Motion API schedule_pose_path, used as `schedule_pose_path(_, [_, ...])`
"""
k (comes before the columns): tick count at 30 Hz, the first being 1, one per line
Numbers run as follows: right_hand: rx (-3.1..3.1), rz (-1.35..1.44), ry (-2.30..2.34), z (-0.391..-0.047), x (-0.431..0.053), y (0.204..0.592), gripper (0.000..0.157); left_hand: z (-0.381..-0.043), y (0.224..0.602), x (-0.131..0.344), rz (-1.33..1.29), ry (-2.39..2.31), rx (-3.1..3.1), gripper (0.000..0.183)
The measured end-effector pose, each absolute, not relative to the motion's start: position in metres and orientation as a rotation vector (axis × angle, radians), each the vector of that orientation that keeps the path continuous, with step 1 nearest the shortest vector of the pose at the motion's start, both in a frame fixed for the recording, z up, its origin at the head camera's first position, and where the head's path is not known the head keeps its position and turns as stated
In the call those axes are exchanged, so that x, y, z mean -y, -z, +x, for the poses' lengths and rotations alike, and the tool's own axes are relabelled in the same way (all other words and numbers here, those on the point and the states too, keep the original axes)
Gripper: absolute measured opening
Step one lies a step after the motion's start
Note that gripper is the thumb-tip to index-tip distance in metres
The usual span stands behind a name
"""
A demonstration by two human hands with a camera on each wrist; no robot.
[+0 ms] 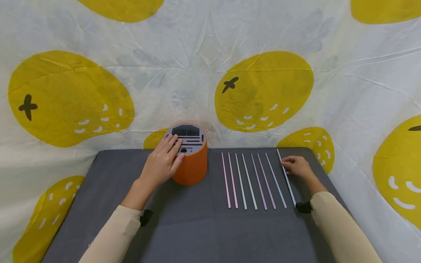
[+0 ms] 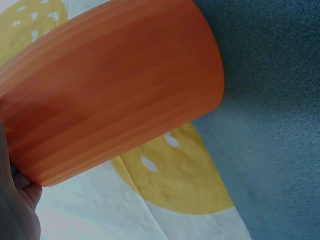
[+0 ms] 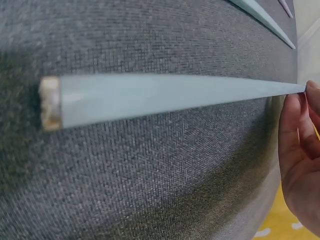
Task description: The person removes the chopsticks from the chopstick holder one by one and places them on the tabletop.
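An orange cylindrical utensil holder (image 1: pixel 190 170) with a grey slotted top stands near the table's back edge. My left hand (image 1: pixel 162 160) rests on its top, fingers extended over the slots. In the left wrist view, the ribbed orange side of the holder (image 2: pixel 115 90) fills much of the picture, with part of the left hand (image 2: pixel 20 200) at its rim. At the right end of a row of chopsticks, my right hand (image 1: pixel 297 167) pinches a light blue chopstick (image 1: pixel 288 182) by its upper part. The right wrist view shows this chopstick (image 3: pixel 150 97) with its metal-tipped thick end nearest the camera.
Several more chopsticks, including pink (image 1: pixel 226 182), pale green (image 1: pixel 241 182), purple (image 1: pixel 260 182) and blue (image 1: pixel 276 180) ones, lie side by side on the dark grey tabletop (image 1: pixel 194 226). A white cloth with yellow fruit prints (image 1: pixel 184 87) hangs behind the table.
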State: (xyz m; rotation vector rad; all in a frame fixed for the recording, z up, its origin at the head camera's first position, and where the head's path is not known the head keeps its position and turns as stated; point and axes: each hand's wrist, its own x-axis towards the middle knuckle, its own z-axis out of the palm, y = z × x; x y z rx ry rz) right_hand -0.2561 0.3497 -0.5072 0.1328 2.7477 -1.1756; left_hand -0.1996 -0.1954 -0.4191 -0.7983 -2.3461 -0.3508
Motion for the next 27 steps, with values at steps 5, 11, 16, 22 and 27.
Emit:
schedule_pose_path(5, [-2.719, 0.184, 1.178, -0.258, -0.348, 0.509, 0.038, -0.201, 0.418, 0.194, -0.802, 0.351, 2.323, 0.054])
schedule_pose_path(11, [-2.688, 0.225, 1.154, -0.257, -0.349, 0.511, 0.037, -0.200, 0.419, 0.192, -0.810, 0.348, 2.324, 0.054])
schedule_pose_path(16, [-2.704, 0.243, 1.134, -0.255, -0.349, 0.513, 0.035, -0.199, 0.420, 0.192, -0.810, 0.355, 2.314, 0.055])
schedule_pose_path(22, [-2.740, 0.244, 1.103, -0.253, -0.346, 0.516, 0.029, -0.199, 0.419, 0.191, -0.812, 0.355, 2.319, 0.067])
schedule_pose_path(27, [-2.763, 0.231, 1.100, -0.250, -0.345, 0.519, 0.028, -0.197, 0.419, 0.191, -0.819, 0.359, 2.334, 0.060])
